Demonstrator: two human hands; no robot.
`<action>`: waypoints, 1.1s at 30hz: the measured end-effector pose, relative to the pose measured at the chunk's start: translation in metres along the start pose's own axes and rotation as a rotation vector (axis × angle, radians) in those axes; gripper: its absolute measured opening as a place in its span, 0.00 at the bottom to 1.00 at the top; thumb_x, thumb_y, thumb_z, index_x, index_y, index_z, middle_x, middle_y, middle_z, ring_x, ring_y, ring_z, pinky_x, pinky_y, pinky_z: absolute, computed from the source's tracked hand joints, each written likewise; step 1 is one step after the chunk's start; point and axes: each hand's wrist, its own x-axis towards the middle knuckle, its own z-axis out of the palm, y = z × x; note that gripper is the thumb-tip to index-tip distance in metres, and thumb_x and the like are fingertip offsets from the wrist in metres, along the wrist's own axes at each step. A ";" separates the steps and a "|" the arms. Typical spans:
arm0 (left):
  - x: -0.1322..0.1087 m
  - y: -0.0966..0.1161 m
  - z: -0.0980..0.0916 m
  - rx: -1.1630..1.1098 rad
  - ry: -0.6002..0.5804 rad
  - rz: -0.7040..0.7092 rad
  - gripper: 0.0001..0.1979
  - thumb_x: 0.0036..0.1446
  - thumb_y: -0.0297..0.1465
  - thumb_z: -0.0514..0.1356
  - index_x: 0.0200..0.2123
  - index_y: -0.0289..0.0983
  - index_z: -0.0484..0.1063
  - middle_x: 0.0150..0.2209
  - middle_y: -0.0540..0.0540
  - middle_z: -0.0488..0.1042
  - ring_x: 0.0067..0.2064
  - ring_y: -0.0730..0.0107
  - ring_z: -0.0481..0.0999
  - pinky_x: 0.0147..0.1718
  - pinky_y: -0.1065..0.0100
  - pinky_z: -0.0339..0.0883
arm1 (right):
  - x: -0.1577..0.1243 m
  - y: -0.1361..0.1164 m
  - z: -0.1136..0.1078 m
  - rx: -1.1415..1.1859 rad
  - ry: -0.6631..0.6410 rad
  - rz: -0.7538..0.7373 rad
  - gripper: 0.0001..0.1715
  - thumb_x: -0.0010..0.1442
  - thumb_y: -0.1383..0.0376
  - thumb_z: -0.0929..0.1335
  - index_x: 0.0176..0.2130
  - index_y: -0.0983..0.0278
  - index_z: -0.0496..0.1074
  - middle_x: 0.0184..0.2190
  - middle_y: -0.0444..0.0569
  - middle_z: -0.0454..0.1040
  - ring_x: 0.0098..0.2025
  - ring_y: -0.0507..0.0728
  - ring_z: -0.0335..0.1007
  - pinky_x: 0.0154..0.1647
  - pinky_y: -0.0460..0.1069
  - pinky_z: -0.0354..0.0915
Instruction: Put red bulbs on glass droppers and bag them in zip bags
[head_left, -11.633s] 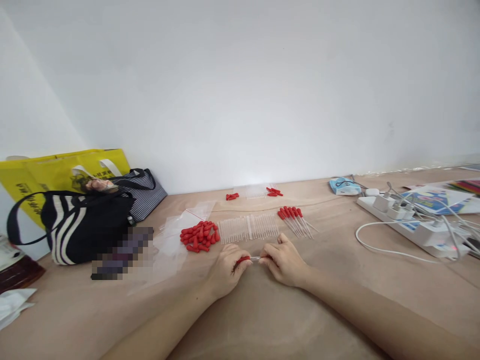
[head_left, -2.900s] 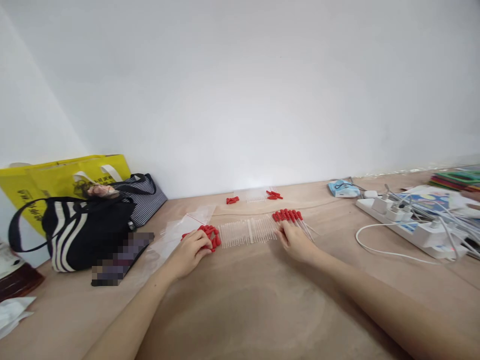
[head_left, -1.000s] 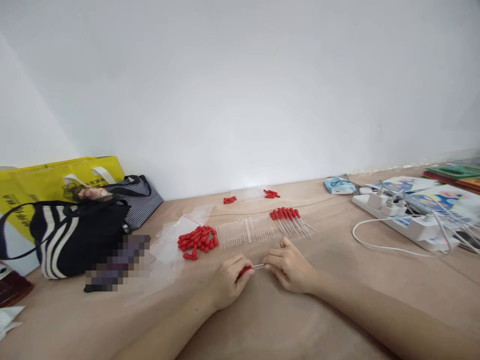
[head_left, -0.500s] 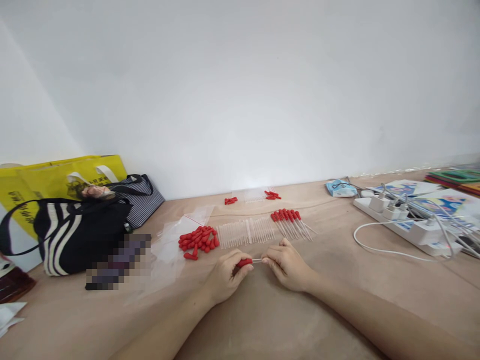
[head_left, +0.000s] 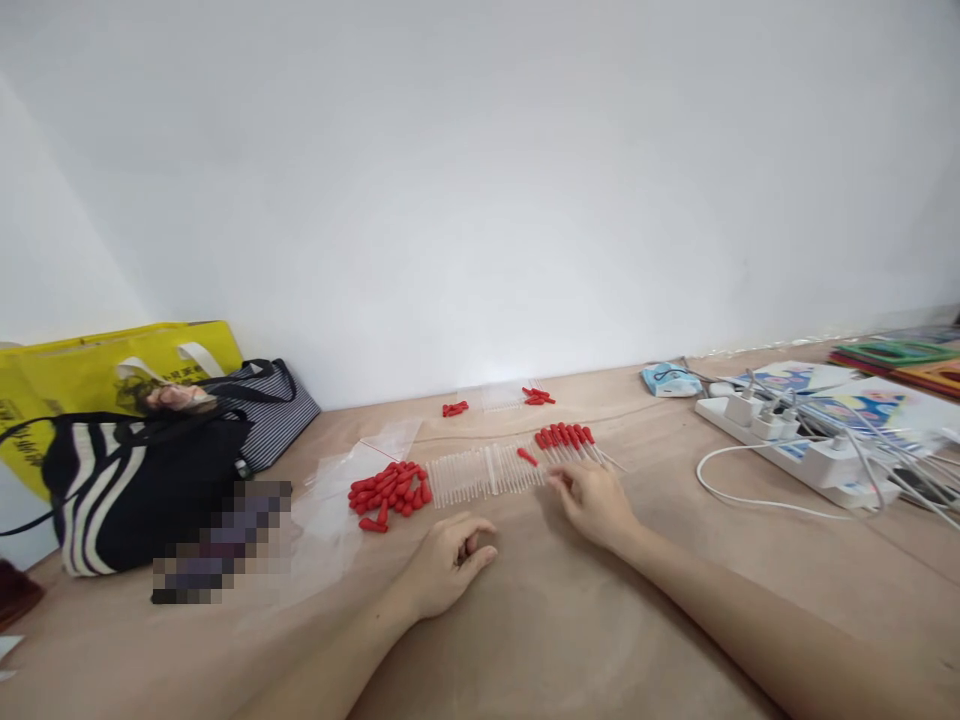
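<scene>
My right hand (head_left: 592, 503) pinches the glass end of a dropper, whose red rubber bulb (head_left: 527, 457) points up and left, over the row of bare glass tubes (head_left: 465, 478). Just beyond that hand lie several assembled droppers (head_left: 566, 437) side by side, red bulbs at the far end. My left hand (head_left: 454, 562) is empty above the table, its thumb and fingers apart. Close to it on the left is a heap of loose red rubber bulbs (head_left: 390, 490).
Flat clear plastic bags (head_left: 322, 510) lie left of the heap. Smaller groups of red bulbs (head_left: 454, 409) and tubes lie near the wall. Bags, including a black one (head_left: 165, 490), stand at left. A power strip (head_left: 795, 450) with looping cables and a blue mask (head_left: 670, 379) are at right.
My left hand has let go of the red bulb, and its fingers have come apart. My right hand has carried the dropper away, to the right and toward the assembled droppers. The view has shifted slightly.
</scene>
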 end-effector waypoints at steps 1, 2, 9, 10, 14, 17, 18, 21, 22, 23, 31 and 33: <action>0.000 0.000 0.000 0.011 -0.012 0.009 0.10 0.52 0.30 0.54 0.37 0.36 0.70 0.23 0.53 0.62 0.25 0.74 0.63 0.26 0.73 0.58 | 0.005 0.004 0.002 -0.006 0.027 0.102 0.11 0.57 0.64 0.60 0.37 0.61 0.69 0.30 0.45 0.73 0.34 0.54 0.65 0.35 0.49 0.48; 0.001 0.000 0.000 0.016 -0.019 0.014 0.09 0.52 0.30 0.53 0.37 0.36 0.71 0.23 0.52 0.63 0.25 0.74 0.63 0.26 0.73 0.58 | 0.011 0.008 0.005 -0.016 0.044 0.191 0.11 0.56 0.64 0.60 0.38 0.61 0.68 0.29 0.45 0.73 0.34 0.54 0.66 0.35 0.49 0.47; 0.001 0.000 0.000 0.028 -0.031 0.012 0.10 0.52 0.30 0.53 0.37 0.36 0.71 0.24 0.51 0.63 0.25 0.74 0.63 0.26 0.73 0.58 | 0.050 0.010 0.020 -0.128 0.031 0.474 0.10 0.55 0.64 0.59 0.35 0.64 0.65 0.31 0.47 0.73 0.35 0.56 0.67 0.37 0.51 0.46; 0.001 0.000 0.000 0.028 -0.033 0.012 0.10 0.52 0.30 0.53 0.37 0.37 0.71 0.24 0.51 0.63 0.25 0.74 0.63 0.26 0.73 0.58 | 0.052 0.010 0.022 -0.144 0.025 0.489 0.10 0.55 0.64 0.59 0.35 0.64 0.65 0.31 0.48 0.73 0.34 0.56 0.67 0.37 0.51 0.46; 0.001 -0.001 -0.001 0.020 -0.026 0.029 0.09 0.53 0.30 0.53 0.37 0.37 0.70 0.24 0.51 0.64 0.25 0.74 0.63 0.26 0.73 0.58 | 0.053 0.013 0.027 -0.163 0.005 0.471 0.10 0.54 0.63 0.59 0.33 0.64 0.67 0.31 0.49 0.73 0.34 0.56 0.67 0.37 0.52 0.45; 0.001 -0.001 -0.001 0.019 -0.021 0.046 0.09 0.53 0.31 0.53 0.36 0.37 0.70 0.24 0.51 0.64 0.26 0.73 0.63 0.26 0.73 0.58 | 0.049 0.013 0.025 -0.156 0.024 0.420 0.12 0.54 0.61 0.59 0.32 0.63 0.68 0.32 0.49 0.73 0.35 0.56 0.67 0.38 0.52 0.46; 0.001 -0.001 -0.001 0.016 -0.025 0.048 0.09 0.53 0.31 0.53 0.37 0.37 0.70 0.24 0.51 0.64 0.26 0.73 0.63 0.26 0.73 0.58 | 0.048 0.011 0.025 -0.157 0.033 0.407 0.12 0.54 0.61 0.59 0.32 0.63 0.68 0.32 0.48 0.73 0.36 0.57 0.67 0.38 0.53 0.46; 0.001 -0.001 0.000 0.000 -0.028 0.043 0.09 0.53 0.30 0.53 0.37 0.38 0.70 0.24 0.52 0.63 0.25 0.74 0.63 0.26 0.73 0.58 | 0.046 0.001 0.023 -0.173 0.019 0.358 0.14 0.55 0.60 0.59 0.30 0.63 0.70 0.31 0.49 0.74 0.36 0.57 0.67 0.39 0.53 0.46; 0.001 -0.001 0.000 -0.004 -0.026 0.042 0.09 0.53 0.30 0.53 0.37 0.37 0.70 0.24 0.52 0.64 0.25 0.74 0.64 0.26 0.73 0.58 | 0.046 -0.003 0.023 -0.184 -0.004 0.346 0.15 0.54 0.60 0.59 0.30 0.63 0.71 0.30 0.50 0.74 0.36 0.57 0.67 0.40 0.54 0.46; 0.001 -0.002 0.000 -0.005 -0.024 0.042 0.09 0.53 0.30 0.53 0.37 0.37 0.70 0.24 0.51 0.64 0.25 0.74 0.64 0.26 0.73 0.58 | 0.046 -0.007 0.024 -0.199 -0.038 0.343 0.15 0.54 0.60 0.59 0.29 0.63 0.71 0.29 0.50 0.74 0.36 0.58 0.67 0.40 0.54 0.45; -0.001 0.000 0.003 0.030 -0.034 0.037 0.10 0.53 0.30 0.53 0.38 0.38 0.70 0.25 0.51 0.65 0.27 0.72 0.65 0.27 0.72 0.58 | 0.059 -0.016 0.030 -0.266 -0.199 0.425 0.16 0.51 0.61 0.60 0.28 0.66 0.73 0.29 0.56 0.75 0.36 0.61 0.69 0.42 0.56 0.46; -0.001 0.001 0.002 0.032 -0.039 0.038 0.10 0.53 0.29 0.53 0.38 0.38 0.70 0.26 0.50 0.65 0.27 0.72 0.65 0.27 0.72 0.59 | 0.062 -0.015 0.031 -0.270 -0.209 0.435 0.15 0.51 0.62 0.61 0.28 0.67 0.73 0.29 0.56 0.75 0.35 0.61 0.69 0.41 0.55 0.47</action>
